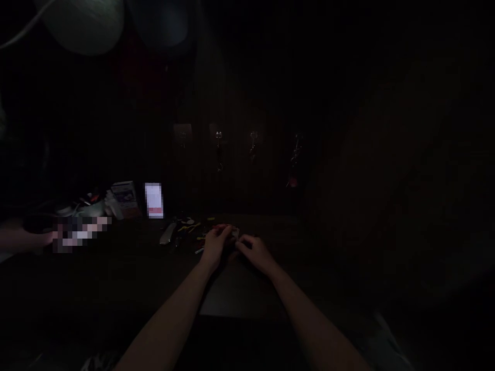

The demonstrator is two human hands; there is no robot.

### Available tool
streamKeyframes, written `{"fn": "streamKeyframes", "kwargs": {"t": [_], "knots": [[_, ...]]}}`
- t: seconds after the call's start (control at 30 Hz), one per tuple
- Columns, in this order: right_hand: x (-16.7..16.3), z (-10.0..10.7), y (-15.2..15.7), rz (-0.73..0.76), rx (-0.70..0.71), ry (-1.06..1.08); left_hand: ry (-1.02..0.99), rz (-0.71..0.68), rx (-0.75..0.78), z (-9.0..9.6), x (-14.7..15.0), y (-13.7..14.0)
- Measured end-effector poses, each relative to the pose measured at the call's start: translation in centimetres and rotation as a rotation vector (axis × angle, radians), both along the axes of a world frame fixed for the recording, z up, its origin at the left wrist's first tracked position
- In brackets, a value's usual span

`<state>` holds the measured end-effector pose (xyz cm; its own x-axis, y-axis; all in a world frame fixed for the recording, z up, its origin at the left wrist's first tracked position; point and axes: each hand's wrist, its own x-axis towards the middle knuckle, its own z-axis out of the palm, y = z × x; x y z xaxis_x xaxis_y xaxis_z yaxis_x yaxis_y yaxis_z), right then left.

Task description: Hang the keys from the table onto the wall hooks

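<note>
The scene is very dark. My left hand (215,246) is over the table with its fingers closed around a small pale thing (234,233), whose kind I cannot make out. My right hand (256,251) is close beside it, thumb and fingers pinched together at the near side of that same thing. Something reddish shows at the fingertips of my left hand. Small yellow pieces (189,227) lie just left of my left hand. A long pale grey object (168,234) with a rounded end rests further left.
A lit, blurred-out screen (153,200) stands at the back left, next to a box (126,200). Another person's arm (25,236) reaches in from the left. Several hooks (218,135) with keyrings hang on the back panel. A pale sheet (224,299) lies near the table's front edge.
</note>
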<state>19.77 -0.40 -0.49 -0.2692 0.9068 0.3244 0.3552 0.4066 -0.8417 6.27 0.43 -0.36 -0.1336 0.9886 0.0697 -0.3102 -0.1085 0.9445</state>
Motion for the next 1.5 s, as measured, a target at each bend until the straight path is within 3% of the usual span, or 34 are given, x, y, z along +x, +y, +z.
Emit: {"fn": "streamKeyframes", "kwargs": {"t": [0.3,0.53,0.6,0.8,1.0,1.17,1.33,1.5], "knots": [[0.2,0.7,-0.3,-0.014,-0.042,0.105,0.007,0.114,-0.042,0.5,-1.1,-0.1],[0.2,0.9,-0.2,-0.049,-0.045,0.149,-0.137,0.050,0.035,0.2,-1.5,0.0],[0.2,0.9,-0.2,-0.076,-0.059,0.177,-0.038,0.065,0.055,0.2,-1.8,0.0],[0.5,0.5,0.2,-0.120,-0.036,0.220,0.593,0.273,0.175,0.7,-2.8,-0.7],[0.9,0.4,0.5,-0.171,-0.005,0.271,0.735,0.181,0.215,0.5,-3.5,-0.8],[0.9,0.3,0.7,-0.236,-0.040,0.294,0.607,0.107,0.206,1.0,-3.0,-1.1],[0.7,0.1,0.7,-0.162,-0.052,0.252,0.235,0.031,0.154,1.3,-2.8,-1.2],[0.5,0.2,0.5,-0.113,-0.045,0.212,-0.045,0.048,0.099,1.3,-2.7,-0.7]]}}
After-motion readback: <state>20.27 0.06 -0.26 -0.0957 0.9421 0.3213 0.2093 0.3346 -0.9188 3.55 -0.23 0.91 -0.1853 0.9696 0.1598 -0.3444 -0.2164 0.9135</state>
